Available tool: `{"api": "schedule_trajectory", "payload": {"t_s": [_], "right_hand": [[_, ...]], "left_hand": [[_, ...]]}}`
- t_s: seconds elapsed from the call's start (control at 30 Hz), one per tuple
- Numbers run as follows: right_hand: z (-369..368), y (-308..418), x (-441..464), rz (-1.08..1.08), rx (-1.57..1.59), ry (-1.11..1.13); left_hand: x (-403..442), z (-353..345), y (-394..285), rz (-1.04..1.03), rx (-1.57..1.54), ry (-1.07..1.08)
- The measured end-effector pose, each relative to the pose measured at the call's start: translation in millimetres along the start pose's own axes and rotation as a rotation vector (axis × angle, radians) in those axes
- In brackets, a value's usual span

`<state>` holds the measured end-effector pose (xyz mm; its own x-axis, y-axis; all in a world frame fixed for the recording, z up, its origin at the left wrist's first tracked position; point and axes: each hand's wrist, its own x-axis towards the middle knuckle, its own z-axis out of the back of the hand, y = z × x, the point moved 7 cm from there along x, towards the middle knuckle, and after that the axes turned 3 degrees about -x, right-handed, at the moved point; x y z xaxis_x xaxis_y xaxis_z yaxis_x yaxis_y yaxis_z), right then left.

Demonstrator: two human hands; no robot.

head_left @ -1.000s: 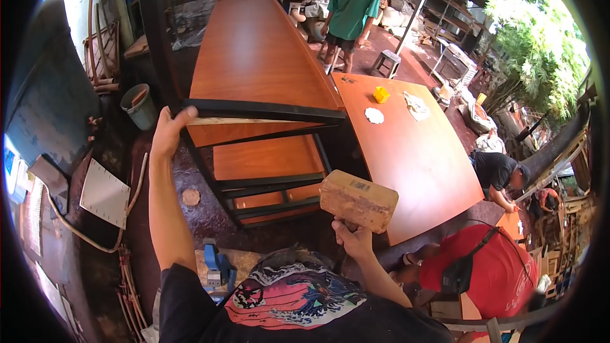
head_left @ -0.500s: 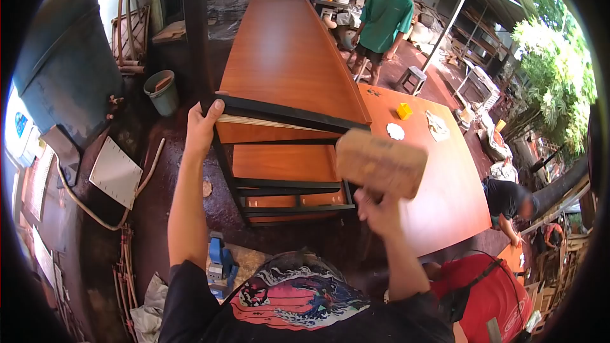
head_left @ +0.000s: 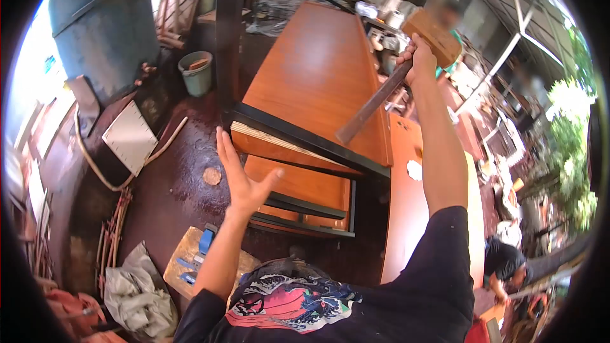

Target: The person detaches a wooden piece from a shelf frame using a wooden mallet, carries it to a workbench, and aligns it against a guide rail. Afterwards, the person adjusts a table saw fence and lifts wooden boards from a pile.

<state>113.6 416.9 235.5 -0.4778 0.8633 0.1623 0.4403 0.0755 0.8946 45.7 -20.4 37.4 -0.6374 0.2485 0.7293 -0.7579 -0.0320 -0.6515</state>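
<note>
My right hand [head_left: 418,62] is raised at the upper right, wrapped round the handle of a wooden mallet [head_left: 440,33] close to its block-shaped head. The dark handle slants down to the left, over a reddish-brown wood panel [head_left: 311,57]. That panel sits in a black frame [head_left: 305,140], and a pale layered edge shows under the near bar. Below the frame's left corner is my left hand [head_left: 244,181], open with fingers spread and nothing in it. Lower panels [head_left: 298,181] and dark bars lie beyond it.
Another brown tabletop [head_left: 406,203] stands at the right. A blue clamp-like tool [head_left: 206,241] rests on a wooden stool [head_left: 181,260] near my left arm. A bucket [head_left: 196,75] and a large blue-grey tank [head_left: 105,32] stand left. One person is behind the mallet, another [head_left: 505,260] lower right.
My right hand has lifted the mallet from the frame's right end to the upper right. My left hand has let go of the frame's left corner and dropped lower. The view has turned.
</note>
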Motion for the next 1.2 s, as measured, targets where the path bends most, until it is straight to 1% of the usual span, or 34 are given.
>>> {"api": "schedule_trajectory", "payload": {"t_s": [0.07, 0.1, 0.17, 0.2, 0.27, 0.3, 0.37, 0.47, 0.5, 0.6, 0.7, 0.8, 0.83, 0.93, 0.97, 1.07, 1.1, 1.2], "right_hand": [[-3, -36, 47, 0.001, -0.023, -0.029], [-5, -58, 67, -0.055, -0.004, -0.03], [-15, -102, 95, -0.075, -0.045, -0.043], [-20, -122, 103, -0.086, -0.064, -0.053], [-37, -154, 103, -0.158, -0.098, 0.041], [-49, -167, 95, -0.193, -0.132, 0.064], [-64, -204, 93, -0.266, -0.203, 0.114], [-95, -202, 14, -0.386, -0.113, 0.181], [-95, -207, 14, -0.375, -0.106, 0.197], [-97, -233, 55, -0.359, -0.063, 0.24], [-93, -236, 65, -0.432, -0.036, 0.123], [-102, -232, 11, -0.422, -0.042, 0.199], [-106, -223, 5, -0.446, -0.032, 0.193], [-114, -225, 39, -0.296, -0.065, 0.245], [-110, -227, 51, -0.304, -0.039, 0.135], [-106, -256, 58, -0.339, -0.077, 0.208], [-108, -242, 14, -0.403, -0.034, 0.213], [-110, -245, 18, -0.425, 0.009, 0.203]], "left_hand": [[-19, -16, 0, 0.069, -0.025, -0.066], [-26, -26, -9, 0.082, -0.017, -0.076], [-34, -43, -18, 0.131, -0.022, -0.121], [-32, -48, -19, 0.145, -0.074, -0.171], [-31, -58, -20, 0.17, -0.188, -0.267], [-29, -61, -22, 0.191, -0.153, -0.27], [-30, -71, -23, 0.241, -0.177, -0.323], [-26, -80, -27, 0.243, -0.217, -0.385], [-27, -81, -27, 0.233, -0.233, -0.401], [-26, -82, -28, 0.226, -0.274, -0.414], [-20, -82, -32, 0.215, -0.286, -0.433], [-24, -88, -25, 0.243, -0.307, -0.447], [-25, -90, -26, 0.252, -0.323, -0.447], [-21, -88, -28, 0.26, -0.362, -0.447], [-22, -88, -29, 0.266, -0.369, -0.448], [-19, -87, -30, 0.274, -0.384, -0.46], [-19, -88, -30, 0.278, -0.39, -0.456], [-20, -88, -28, 0.294, -0.379, -0.455]]}}
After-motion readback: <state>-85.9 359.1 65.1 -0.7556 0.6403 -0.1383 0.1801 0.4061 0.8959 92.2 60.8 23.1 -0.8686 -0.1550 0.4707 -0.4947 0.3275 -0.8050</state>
